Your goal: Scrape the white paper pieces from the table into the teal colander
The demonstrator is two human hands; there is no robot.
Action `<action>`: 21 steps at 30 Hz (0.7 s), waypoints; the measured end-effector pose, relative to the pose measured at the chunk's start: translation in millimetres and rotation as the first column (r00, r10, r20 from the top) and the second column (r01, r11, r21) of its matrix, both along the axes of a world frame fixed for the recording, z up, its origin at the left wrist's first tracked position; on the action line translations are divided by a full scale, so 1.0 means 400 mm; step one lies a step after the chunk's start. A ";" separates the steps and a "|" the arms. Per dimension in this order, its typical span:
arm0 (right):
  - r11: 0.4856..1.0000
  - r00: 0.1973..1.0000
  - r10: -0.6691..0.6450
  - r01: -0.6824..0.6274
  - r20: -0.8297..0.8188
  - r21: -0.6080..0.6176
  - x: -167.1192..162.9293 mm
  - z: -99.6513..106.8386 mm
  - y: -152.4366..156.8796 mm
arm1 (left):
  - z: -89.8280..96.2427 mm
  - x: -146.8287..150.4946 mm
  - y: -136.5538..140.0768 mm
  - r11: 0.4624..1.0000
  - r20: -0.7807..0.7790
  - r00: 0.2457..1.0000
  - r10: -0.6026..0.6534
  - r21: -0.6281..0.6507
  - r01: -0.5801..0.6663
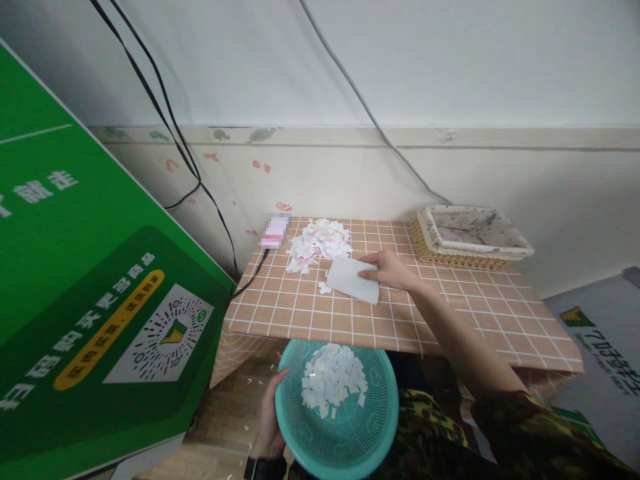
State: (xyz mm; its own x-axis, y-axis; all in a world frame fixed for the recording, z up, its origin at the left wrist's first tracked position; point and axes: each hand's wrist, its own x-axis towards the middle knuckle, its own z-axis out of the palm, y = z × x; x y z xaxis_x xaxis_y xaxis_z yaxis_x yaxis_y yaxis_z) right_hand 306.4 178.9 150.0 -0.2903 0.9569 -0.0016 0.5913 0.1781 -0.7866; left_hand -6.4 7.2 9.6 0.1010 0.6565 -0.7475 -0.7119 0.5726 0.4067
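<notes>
My right hand (387, 270) pinches a white card (353, 280) by its right edge, just above the checked tablecloth. Beyond the card lies a heap of torn paper scraps (320, 241), with a few loose bits beside its near edge. My left hand (271, 417) grips the left rim of a turquoise plastic basket (337, 433), its fingers partly hidden by the wall. The basket is held below the table's front edge, and a pile of white paper scraps (334, 377) rests inside it.
A lined wicker basket (470, 237) stands at the table's back right. At the back left lies a blurred pink-and-white item (275, 232) with a black cable. A green printed board (100, 267) leans close on the left. Scraps dot the wooden floor (220, 427).
</notes>
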 end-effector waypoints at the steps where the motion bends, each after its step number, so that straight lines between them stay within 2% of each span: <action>1: 1.000 1.000 -0.013 0.013 -0.018 -0.003 -0.003 0.000 0.002 | 0.000 -0.001 0.000 1.000 0.003 1.000 0.003 0.002 -0.003; 6: 0.987 0.988 -0.155 0.155 0.016 0.034 -0.002 -0.005 0.033 | 0.002 -0.007 -0.002 1.000 0.019 1.000 0.004 -0.013 -0.003; 13: 0.998 0.996 -0.067 0.066 -0.064 -0.014 -0.019 -0.024 0.059 | -0.004 -0.010 -0.004 1.000 0.012 1.000 0.019 -0.005 -0.019; 17: 0.997 0.995 -0.073 0.072 -0.063 -0.019 -0.016 -0.018 0.049 | -0.004 -0.011 -0.005 1.000 0.028 1.000 -0.005 -0.001 0.005; 21: 0.999 0.997 -0.004 0.002 -0.073 -0.032 -0.010 -0.019 0.025 | 0.002 -0.014 -0.002 1.000 0.045 0.999 -0.025 -0.017 0.026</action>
